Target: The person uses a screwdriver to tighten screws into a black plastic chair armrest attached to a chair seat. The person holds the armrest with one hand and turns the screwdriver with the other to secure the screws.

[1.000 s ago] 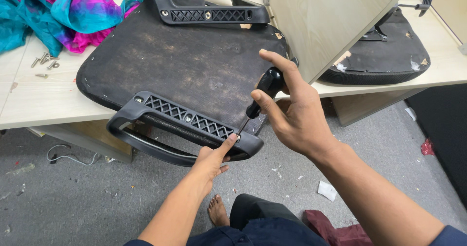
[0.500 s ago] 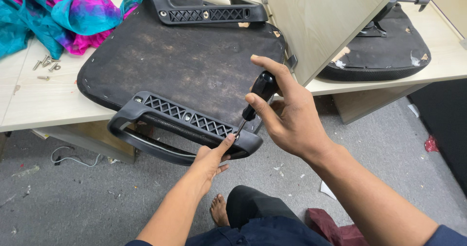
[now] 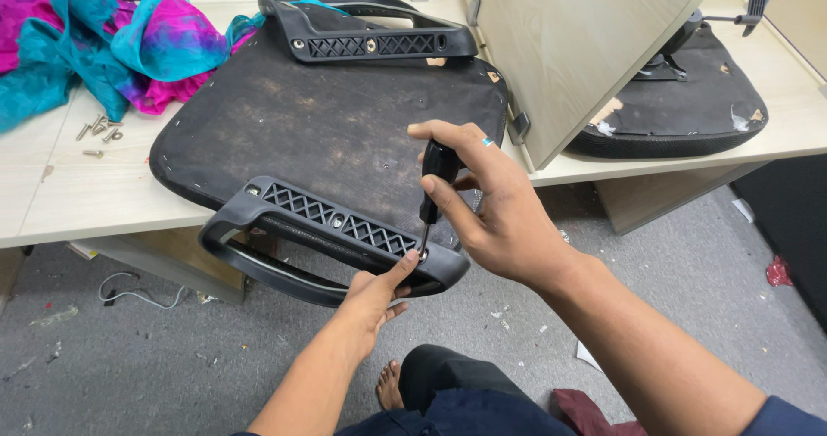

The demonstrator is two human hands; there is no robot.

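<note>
An upside-down chair seat with a dark underside lies on the desk, overhanging its front edge. A black plastic armrest is fitted along its near side, another armrest along its far side. My right hand grips a black-handled screwdriver, held upright with its tip on the right end of the near armrest. My left hand holds that armrest's right end from below, fingers near the screwdriver tip.
Several loose screws lie on the desk at left beside a teal and pink cloth. A wooden divider panel stands right of the seat. Another black chair seat lies beyond it. Grey floor with debris below.
My right hand with the screwdriver has shifted slightly and turned at the armrest's right end. My left hand stays on the armrest. The view moved a little.
</note>
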